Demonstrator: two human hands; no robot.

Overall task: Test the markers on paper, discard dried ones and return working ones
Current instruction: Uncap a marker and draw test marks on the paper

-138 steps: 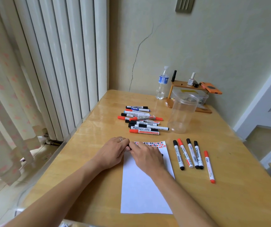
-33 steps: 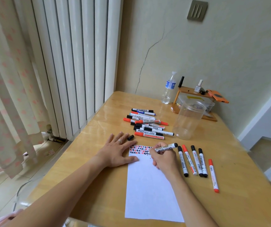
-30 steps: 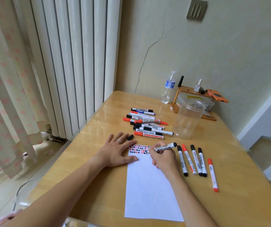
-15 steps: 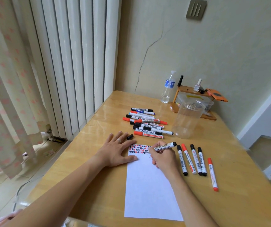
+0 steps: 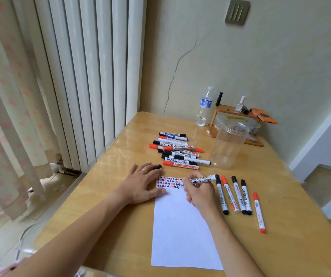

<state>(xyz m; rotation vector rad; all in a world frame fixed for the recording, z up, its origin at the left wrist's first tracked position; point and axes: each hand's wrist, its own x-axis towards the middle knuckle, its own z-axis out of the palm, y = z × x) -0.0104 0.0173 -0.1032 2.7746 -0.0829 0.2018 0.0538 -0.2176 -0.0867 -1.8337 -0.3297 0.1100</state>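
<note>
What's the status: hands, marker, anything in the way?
Left hand flat on paper. Right hand grips marker, tip at the test marks. Cap off, by left fingers. Nothing in the way.

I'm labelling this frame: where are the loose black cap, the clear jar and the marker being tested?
loose black cap [image 5: 158, 167], head view, its side.
clear jar [image 5: 228, 144], head view, mid wall.
marker being tested [image 5: 202, 179], head view, printed barrel.

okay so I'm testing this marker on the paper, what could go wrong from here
The loose black cap lies beyond your left hand; a nudge could roll it away. The marker in your right hand sits close to the five sorted markers, so it could get mixed among them.
</note>
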